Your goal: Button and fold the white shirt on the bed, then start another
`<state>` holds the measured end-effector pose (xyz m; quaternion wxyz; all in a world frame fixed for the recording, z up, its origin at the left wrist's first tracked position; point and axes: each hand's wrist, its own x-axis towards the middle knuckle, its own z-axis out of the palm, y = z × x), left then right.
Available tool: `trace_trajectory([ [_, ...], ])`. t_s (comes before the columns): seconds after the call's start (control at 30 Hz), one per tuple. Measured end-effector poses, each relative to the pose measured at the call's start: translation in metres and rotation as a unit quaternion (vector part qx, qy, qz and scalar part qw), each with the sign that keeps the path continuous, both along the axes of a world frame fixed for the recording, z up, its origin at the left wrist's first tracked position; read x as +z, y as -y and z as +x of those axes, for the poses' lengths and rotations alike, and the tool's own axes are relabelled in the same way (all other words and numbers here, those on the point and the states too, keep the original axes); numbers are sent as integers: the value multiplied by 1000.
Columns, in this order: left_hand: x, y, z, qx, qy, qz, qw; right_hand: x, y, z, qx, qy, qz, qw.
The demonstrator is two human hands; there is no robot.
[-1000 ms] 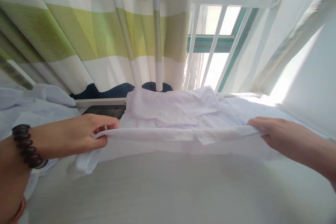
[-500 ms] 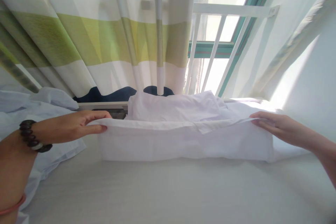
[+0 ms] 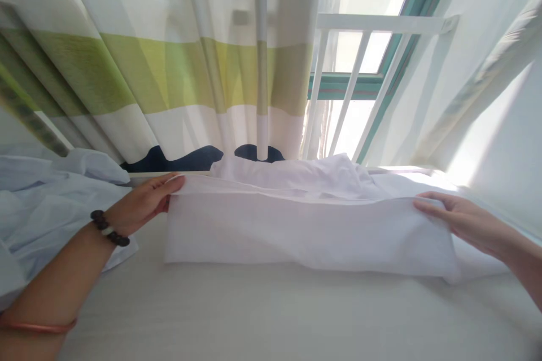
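Holding a long white strip of smooth folded cloth (image 3: 296,234) by its far upper edge, I have it stretched sideways across the pale flat surface (image 3: 262,316) in front of me, its lower edge resting there. My left hand (image 3: 146,200) pinches the left corner between thumb and fingers; my right hand (image 3: 461,220) nips the same edge near the other end, thumb against fingers. A second ago that edge was bunched into a narrow roll with a small flap poking out midway; now the near face shows as one broad panel with the flap gone from it, and my left hand has risen to the corner. I take that to mean the layers lie straighter, though a slight sag runs along the middle. Just behind the edge sits a rumpled heap of white fabric (image 3: 292,172); I cannot tell whether it belongs to the same piece, and it looks likely to crowd the far side. To my left lies a loose, bluish-white pile of crumpled cloth (image 3: 46,197), close to my forearm. Beyond hang a white curtain with a green band (image 3: 169,76) and a white barred rail (image 3: 381,23), closing off the back.
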<state>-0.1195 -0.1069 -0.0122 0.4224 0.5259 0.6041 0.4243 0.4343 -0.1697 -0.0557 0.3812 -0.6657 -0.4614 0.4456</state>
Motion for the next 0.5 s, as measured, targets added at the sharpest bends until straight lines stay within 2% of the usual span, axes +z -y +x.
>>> trace_trajectory([
  [0.03,-6,-3,-1,-18,23,-12,999,-1,0,-2,-10,-7,2,1000],
  [0.1,-12,-8,-4,-6,48,-9,999,-1,-1,-5,-27,-19,18,999],
  [0.23,-3,-17,-5,1,66,22,998,13,-13,-10,-90,-20,96,991],
  [0.33,11,-38,1,14,13,77,997,27,-45,-11,-121,33,163,979],
  [0.4,18,-58,8,35,-50,95,994,32,-75,-13,-129,134,204,961],
  [0.43,20,-68,11,47,-82,95,991,32,-91,-14,-129,205,214,946],
  [0.5,20,-86,18,59,-139,90,984,25,-118,-17,-130,257,219,932],
])
